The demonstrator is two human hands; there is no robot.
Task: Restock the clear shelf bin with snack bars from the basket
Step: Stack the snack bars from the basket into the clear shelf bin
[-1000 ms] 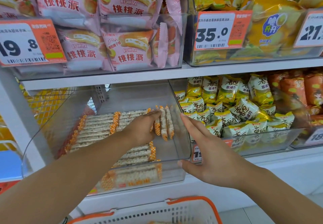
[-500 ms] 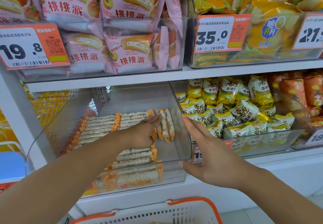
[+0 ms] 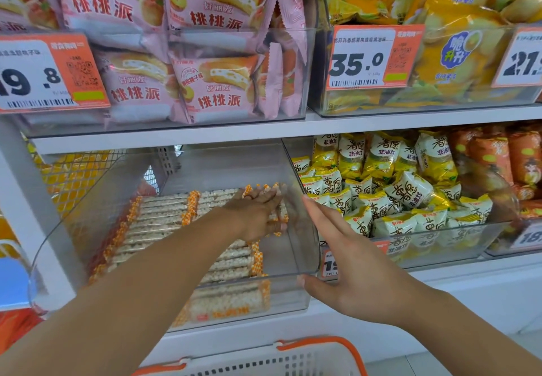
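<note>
Left hand (image 3: 258, 214) seems to press flat, blurred, on upright snack bars (image 3: 164, 217); right hand (image 3: 349, 270) braces the clear shelf bin (image 3: 305, 246), fingers straight. Best nudge them level, gently.

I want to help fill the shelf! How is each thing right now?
Clear bin: partly filled, space at right.
Snack bars: lying flat in rows.
Left hand: inside bin, on the bars.
Right hand: open, thumb at bin's corner.
Basket: below the shelf, contents hidden.
</note>
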